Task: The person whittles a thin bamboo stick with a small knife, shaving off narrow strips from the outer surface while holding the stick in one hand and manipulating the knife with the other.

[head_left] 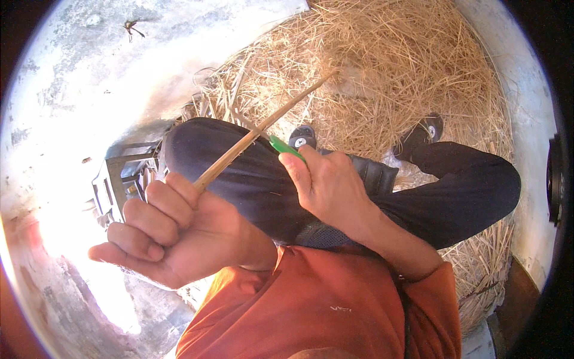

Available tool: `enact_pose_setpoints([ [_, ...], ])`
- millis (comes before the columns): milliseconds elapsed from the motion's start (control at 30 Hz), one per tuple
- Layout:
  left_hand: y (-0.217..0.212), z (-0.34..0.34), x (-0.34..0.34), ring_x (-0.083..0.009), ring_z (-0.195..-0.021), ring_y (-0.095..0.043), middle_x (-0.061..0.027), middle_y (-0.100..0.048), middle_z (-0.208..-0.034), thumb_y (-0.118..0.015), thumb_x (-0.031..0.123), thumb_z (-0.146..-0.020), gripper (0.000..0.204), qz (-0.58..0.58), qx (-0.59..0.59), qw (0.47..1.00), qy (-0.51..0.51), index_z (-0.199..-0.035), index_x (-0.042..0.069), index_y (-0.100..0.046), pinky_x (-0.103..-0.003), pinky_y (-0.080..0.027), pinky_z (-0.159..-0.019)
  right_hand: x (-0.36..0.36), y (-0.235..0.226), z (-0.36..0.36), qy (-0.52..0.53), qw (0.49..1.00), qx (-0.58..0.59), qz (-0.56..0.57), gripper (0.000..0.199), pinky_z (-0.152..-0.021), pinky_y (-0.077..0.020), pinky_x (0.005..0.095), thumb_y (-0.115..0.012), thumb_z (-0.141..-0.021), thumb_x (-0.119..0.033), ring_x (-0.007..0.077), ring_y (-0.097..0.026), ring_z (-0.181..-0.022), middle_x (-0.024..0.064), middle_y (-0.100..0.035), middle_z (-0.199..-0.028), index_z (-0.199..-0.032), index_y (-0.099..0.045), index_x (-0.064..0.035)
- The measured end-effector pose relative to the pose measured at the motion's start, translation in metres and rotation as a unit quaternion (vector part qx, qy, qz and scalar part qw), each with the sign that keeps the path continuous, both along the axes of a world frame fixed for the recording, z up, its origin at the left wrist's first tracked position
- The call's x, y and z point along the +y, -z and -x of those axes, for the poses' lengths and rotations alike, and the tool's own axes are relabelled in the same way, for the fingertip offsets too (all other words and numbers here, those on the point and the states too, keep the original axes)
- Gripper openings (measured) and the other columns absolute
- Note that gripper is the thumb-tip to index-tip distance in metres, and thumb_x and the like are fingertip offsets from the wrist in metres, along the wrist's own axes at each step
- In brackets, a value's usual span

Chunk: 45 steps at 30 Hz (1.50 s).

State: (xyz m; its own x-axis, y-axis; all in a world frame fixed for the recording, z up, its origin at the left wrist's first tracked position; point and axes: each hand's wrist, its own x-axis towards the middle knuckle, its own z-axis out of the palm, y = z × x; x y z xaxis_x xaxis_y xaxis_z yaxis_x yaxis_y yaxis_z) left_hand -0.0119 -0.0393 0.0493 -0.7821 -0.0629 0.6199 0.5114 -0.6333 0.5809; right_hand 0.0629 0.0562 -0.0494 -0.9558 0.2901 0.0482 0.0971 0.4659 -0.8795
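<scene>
My left hand [173, 230] is closed around the lower end of a slim, pale brown wooden stick [230, 155]. The stick slants up and away to the right, its tapered far end over the straw. In my right hand [335, 182] is a knife with a green handle [287, 148], gripped with the thumb along it. The knife's thin blade [244, 121] crosses the stick near its middle and appears to touch it. Both hands are held above my lap, the right one just right of the stick.
Dry straw [394, 42] covers the floor ahead. My legs in dark trousers [466, 185] are bent and spread, with dark shoes [302, 136] beyond. A dark slatted frame [113, 173] stands at left beside a pale, sunlit surface [66, 102].
</scene>
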Motion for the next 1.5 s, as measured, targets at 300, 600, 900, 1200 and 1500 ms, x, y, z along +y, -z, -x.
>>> enact_pose_setpoints([
  [300,0.002,0.007,-0.008,-0.0087,-0.042,-0.016,0.0023,-0.025,-0.049,-0.017,0.042,-0.099,0.049,0.015,0.022,0.998,0.063,-0.061,0.015,-0.031,-0.026,-0.016,-0.043,0.004,0.010,0.001,0.046,0.998,-0.030,0.010,0.044,-0.044,-0.0428,0.0465,-0.046,-0.093,-0.035,0.0413,-0.055,-0.051,0.0226,-0.053,-0.053,-0.069,-0.056,0.0002],
  [600,0.001,0.002,0.000,-0.0086,-0.043,-0.016,0.0028,-0.025,-0.049,-0.019,0.041,-0.099,0.048,0.005,0.032,0.997,0.072,-0.061,0.015,-0.031,-0.026,-0.016,-0.043,0.002,-0.005,-0.006,0.009,0.999,-0.025,0.024,0.033,-0.047,-0.0408,0.0462,-0.048,-0.093,-0.026,0.0409,-0.053,-0.053,0.0210,-0.052,-0.056,-0.075,-0.057,-0.0004],
  [900,-0.003,0.011,0.001,-0.0085,-0.041,-0.014,0.0023,-0.024,-0.048,-0.017,0.040,-0.100,0.049,-0.019,0.014,0.998,0.059,-0.060,0.015,-0.031,-0.026,-0.015,-0.041,0.000,-0.006,0.002,0.039,0.999,0.014,0.026,0.044,-0.043,-0.0439,0.0478,-0.048,-0.092,-0.037,0.0415,-0.055,-0.048,0.0224,-0.052,-0.050,-0.067,-0.055,-0.0006],
  [1200,-0.007,0.009,0.006,-0.0099,-0.041,-0.016,0.0013,-0.025,-0.050,-0.020,0.029,-0.097,0.038,0.041,0.079,0.990,0.107,-0.064,0.013,-0.032,-0.027,-0.017,-0.038,0.006,-0.010,0.000,0.048,0.997,0.032,0.044,0.039,-0.046,-0.0437,0.0478,-0.046,-0.093,-0.033,0.0419,-0.054,-0.051,0.0215,-0.054,-0.053,-0.073,-0.058,-0.0022],
  [1500,-0.008,-0.001,0.014,-0.0089,-0.042,-0.014,0.0017,-0.021,-0.051,-0.032,0.006,-0.091,0.031,0.006,0.065,0.989,0.131,-0.062,0.014,-0.025,-0.026,-0.012,-0.040,0.008,-0.016,-0.004,0.056,0.998,-0.008,0.033,0.037,-0.047,-0.0424,0.0475,-0.045,-0.094,-0.032,0.0427,-0.055,-0.055,0.0218,-0.054,-0.057,-0.078,-0.058,-0.0022],
])
